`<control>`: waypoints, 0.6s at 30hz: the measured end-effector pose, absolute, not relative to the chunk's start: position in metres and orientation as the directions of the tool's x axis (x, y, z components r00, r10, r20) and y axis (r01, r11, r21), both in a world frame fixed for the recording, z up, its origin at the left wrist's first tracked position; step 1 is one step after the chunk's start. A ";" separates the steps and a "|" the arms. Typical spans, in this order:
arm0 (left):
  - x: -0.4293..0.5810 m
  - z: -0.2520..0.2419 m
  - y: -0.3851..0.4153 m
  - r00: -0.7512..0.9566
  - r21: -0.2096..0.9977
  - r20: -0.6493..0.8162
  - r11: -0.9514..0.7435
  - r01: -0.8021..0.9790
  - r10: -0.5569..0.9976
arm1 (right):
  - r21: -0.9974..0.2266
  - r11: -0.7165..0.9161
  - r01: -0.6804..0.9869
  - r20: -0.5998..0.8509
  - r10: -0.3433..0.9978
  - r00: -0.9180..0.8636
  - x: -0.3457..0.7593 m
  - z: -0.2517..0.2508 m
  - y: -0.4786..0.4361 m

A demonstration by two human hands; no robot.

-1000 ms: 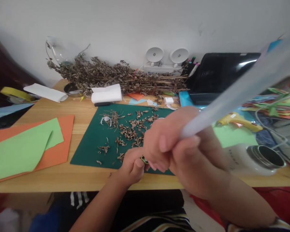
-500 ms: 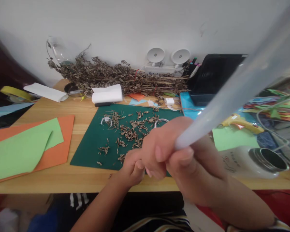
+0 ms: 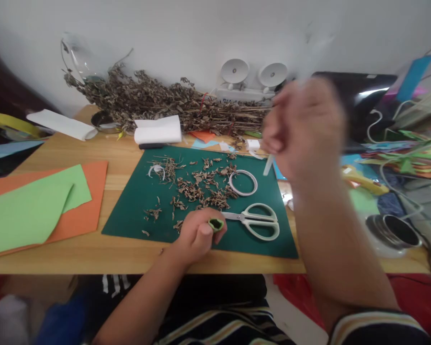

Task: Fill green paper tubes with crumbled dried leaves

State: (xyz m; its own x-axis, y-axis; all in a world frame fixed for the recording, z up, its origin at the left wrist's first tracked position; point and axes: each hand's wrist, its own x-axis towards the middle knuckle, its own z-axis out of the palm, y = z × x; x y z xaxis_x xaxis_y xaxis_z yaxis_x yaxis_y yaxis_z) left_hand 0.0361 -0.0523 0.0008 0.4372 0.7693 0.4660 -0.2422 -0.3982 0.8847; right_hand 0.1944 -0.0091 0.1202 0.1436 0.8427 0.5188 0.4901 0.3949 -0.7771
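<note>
My left hand [image 3: 196, 235] rests on the near edge of the green cutting mat [image 3: 136, 211], fingers curled round a small green rolled tube [image 3: 216, 224]. My right hand [image 3: 305, 127] is raised above the mat's far right corner and blurred by motion. Its fingers are closed, and the end of a translucent whitish stick [image 3: 268, 166] pokes out below them. White-handled scissors [image 3: 254, 220] lie on the mat just right of my left hand. A white tape ring [image 3: 243, 182] lies beyond them. Crumbled dried leaf bits [image 3: 197, 188] are scattered over the mat.
A bundle of dried branches [image 3: 165, 103] lies along the wall, with white folded paper [image 3: 158, 133] before it. Green and orange sheets [image 3: 39, 206] cover the left of the wooden table. At right are a yellow glue gun [image 3: 362, 181], a metal cup [image 3: 393, 232], a black screen [image 3: 362, 98] and coloured paper scraps.
My right hand has lifted away from my left hand, up and to the right, taking the translucent stick with it. This uncovered the scissors and the tape ring. The left hand stayed put.
</note>
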 end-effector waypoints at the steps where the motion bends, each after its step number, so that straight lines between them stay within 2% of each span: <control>1: 0.036 0.003 -0.049 0.400 0.889 0.436 -0.317 -0.330 0.806 | -0.611 0.180 0.771 0.373 0.924 0.080 0.203 0.104 0.005; 2: 0.035 0.007 -0.044 0.346 0.866 0.405 -0.234 -0.442 0.846 | -0.531 0.092 0.843 0.281 0.957 0.073 0.212 0.086 0.018; 4: 0.026 0.019 -0.028 0.248 0.755 0.209 0.005 -0.655 0.946 | -0.349 -0.076 0.934 0.113 0.986 0.122 0.226 0.049 0.034; 6: 0.011 0.034 -0.008 0.204 0.542 -0.066 0.206 -0.815 0.977 | -0.256 -0.161 0.953 0.021 0.985 0.172 0.237 0.020 0.038; 7: 0.003 0.040 0.002 0.199 0.437 -0.140 0.241 -0.867 0.970 | -0.219 -0.194 0.956 -0.007 0.980 0.197 0.241 0.009 0.038; 9: -0.010 0.049 0.017 0.169 0.284 -0.242 0.237 -0.929 0.955 | -0.160 -0.244 0.956 -0.039 0.970 0.241 0.247 -0.004 0.036; 12: -0.018 0.055 0.025 0.182 0.137 -0.356 0.244 -0.960 0.917 | -0.104 -0.282 0.954 -0.062 0.959 0.276 0.251 -0.011 0.035; 15: -0.014 0.053 0.022 0.203 0.037 -0.369 0.233 -0.972 0.907 | -0.067 -0.294 0.953 -0.068 0.955 0.290 0.252 -0.013 0.039; 18: -0.009 0.049 0.020 0.224 -0.010 -0.348 0.235 -0.972 0.910 | -0.042 -0.300 0.953 -0.063 0.953 0.297 0.252 -0.016 0.041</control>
